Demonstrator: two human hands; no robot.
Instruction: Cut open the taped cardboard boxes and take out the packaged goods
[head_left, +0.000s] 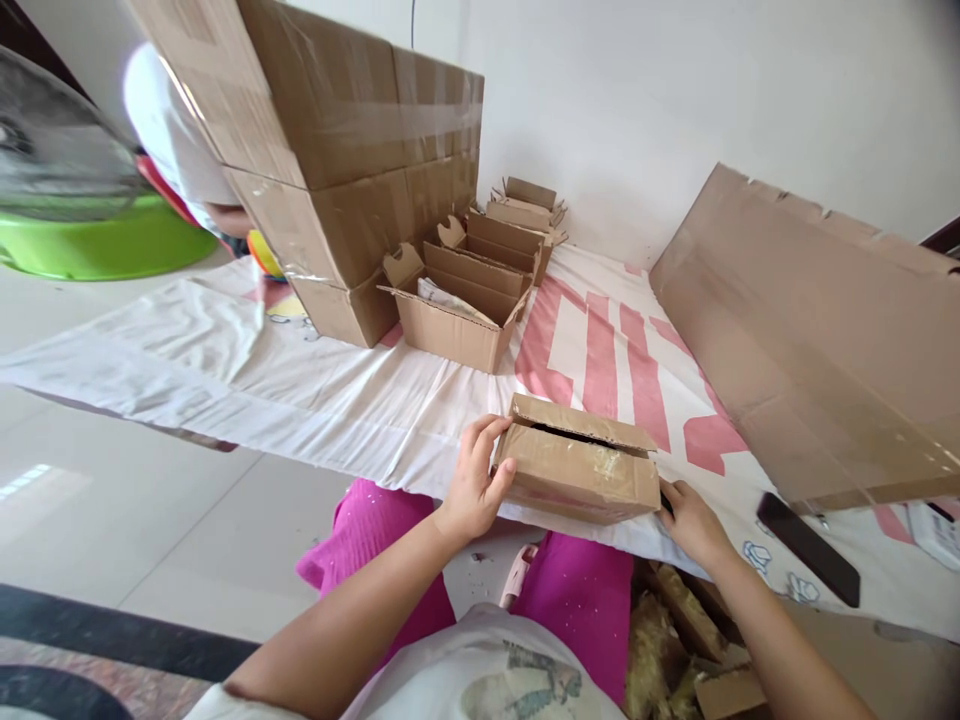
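A small brown cardboard box [577, 475] rests at the near edge of the cloth-covered table in front of me. Its top flaps almost meet, leaving a dark slit between them, and the top face has a scuffed, pale patch. My left hand [480, 475] grips the box's left end, thumb on the near side and fingers at the upper corner. At the right end, my right hand [691, 522] is closed against the box's lower edge. Something small and dark shows at its fingertips; what it is I cannot make out.
Open cardboard boxes [450, 325] stand in a row beside a tall stack of taped cartons [352, 120]. To the right are a large cardboard panel [825, 350] and a black phone [810, 550]. Cardboard scraps [682, 620] lie below the table. Behind the stack, a person's sleeve [176, 130] shows.
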